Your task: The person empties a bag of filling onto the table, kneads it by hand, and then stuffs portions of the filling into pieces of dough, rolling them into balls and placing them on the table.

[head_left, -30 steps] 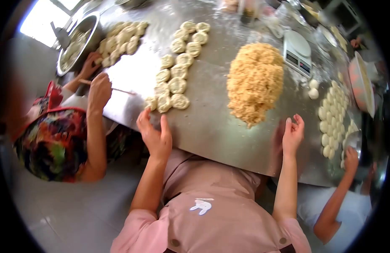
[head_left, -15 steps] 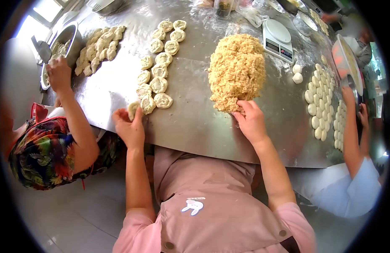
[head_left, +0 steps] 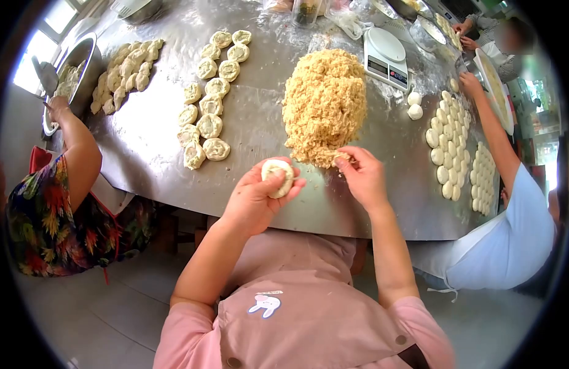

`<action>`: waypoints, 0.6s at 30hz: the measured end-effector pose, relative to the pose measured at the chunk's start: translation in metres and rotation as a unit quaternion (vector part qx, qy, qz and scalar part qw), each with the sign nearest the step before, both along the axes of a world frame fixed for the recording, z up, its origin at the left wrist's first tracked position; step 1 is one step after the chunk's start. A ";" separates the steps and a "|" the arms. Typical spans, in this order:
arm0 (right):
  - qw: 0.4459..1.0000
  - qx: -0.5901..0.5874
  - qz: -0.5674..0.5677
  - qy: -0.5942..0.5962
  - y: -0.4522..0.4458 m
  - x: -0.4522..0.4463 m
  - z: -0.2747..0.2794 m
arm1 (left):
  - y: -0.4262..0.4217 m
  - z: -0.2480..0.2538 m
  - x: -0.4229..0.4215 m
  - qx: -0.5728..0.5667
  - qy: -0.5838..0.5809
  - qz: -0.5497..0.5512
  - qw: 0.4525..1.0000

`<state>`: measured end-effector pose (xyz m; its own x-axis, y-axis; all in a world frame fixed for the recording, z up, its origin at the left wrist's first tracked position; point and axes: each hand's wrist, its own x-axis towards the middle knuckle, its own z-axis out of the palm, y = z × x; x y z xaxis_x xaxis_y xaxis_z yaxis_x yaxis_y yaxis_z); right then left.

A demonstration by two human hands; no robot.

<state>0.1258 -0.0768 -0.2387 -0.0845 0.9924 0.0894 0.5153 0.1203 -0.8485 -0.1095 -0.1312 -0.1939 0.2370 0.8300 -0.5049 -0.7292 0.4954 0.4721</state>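
Observation:
Cupped in my left hand (head_left: 255, 200) is a round piece of dough (head_left: 278, 177), hollowed in the middle, with my thumb resting on it. My right hand (head_left: 362, 178) pinches a small lump of the crumbly yellow filling (head_left: 343, 158) at the near end of the big mound of filling (head_left: 324, 92). Left of the mound, two rows of hollowed dough rounds (head_left: 211, 106) run away from me on the metal table. I cannot make out what the filling consists of.
The metal table (head_left: 254, 132) bears a pile of dough pieces (head_left: 126, 72), a kitchen scale (head_left: 386, 56), two white balls (head_left: 415, 106) and rows of shaped dough pieces (head_left: 449, 144). A person at left reaches into a metal bowl (head_left: 91, 64); other people work at right.
My left hand has picked up a dough round from the near end of the rows and moved right. My right hand has pulled a bit of filling loose. The co-workers' arms have shifted.

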 end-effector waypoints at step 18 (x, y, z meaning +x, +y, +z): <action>0.998 0.022 0.064 0.016 -0.014 -0.053 0.038 | 0.030 -0.048 0.060 0.095 -0.010 0.023 0.995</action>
